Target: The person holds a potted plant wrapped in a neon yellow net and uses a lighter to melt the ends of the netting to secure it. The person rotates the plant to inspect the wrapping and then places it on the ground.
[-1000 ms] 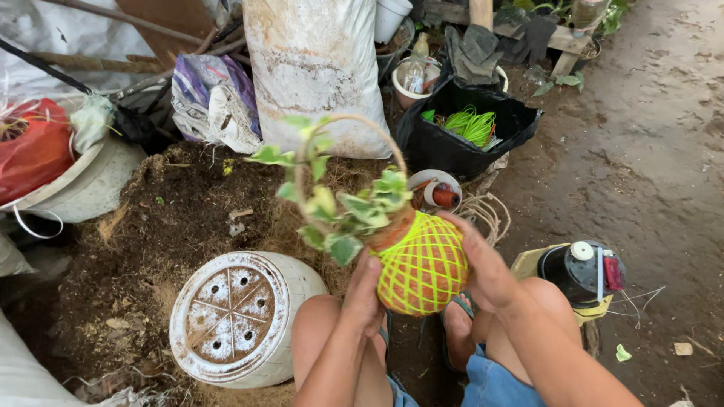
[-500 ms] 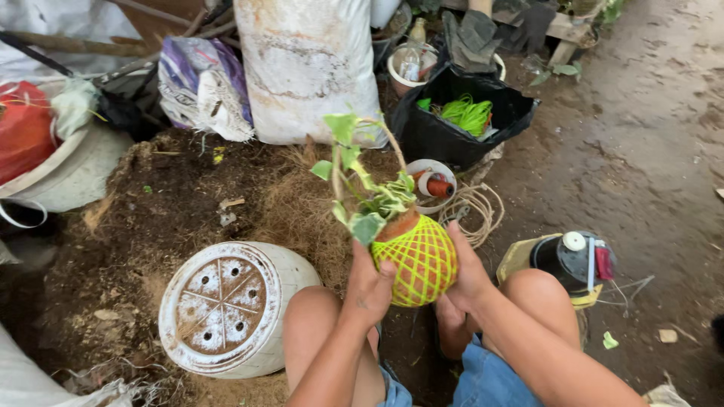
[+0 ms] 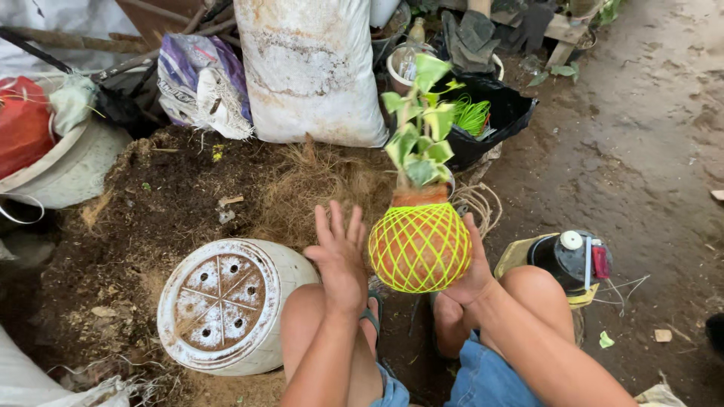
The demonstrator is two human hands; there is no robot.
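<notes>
A round ball of brown fibre wrapped in yellow-green string netting (image 3: pixel 419 247) carries a small plant with green and cream leaves (image 3: pixel 419 124) at its top. My right hand (image 3: pixel 473 265) cups the ball from its right side and underneath, holding it upright above my knees. My left hand (image 3: pixel 341 255) is off the ball, just to its left, palm toward it with the fingers spread and nothing in it.
An upturned white pot (image 3: pixel 226 304) lies by my left knee on a heap of soil and coconut fibre (image 3: pixel 188 196). A white sack (image 3: pixel 309 68), a black tub with green string (image 3: pixel 490 113) and a black bottle (image 3: pixel 569 260) are close by.
My left hand has come off the netted ball and opened beside it. The ball now rests in my right hand alone, held a little higher and more upright.
</notes>
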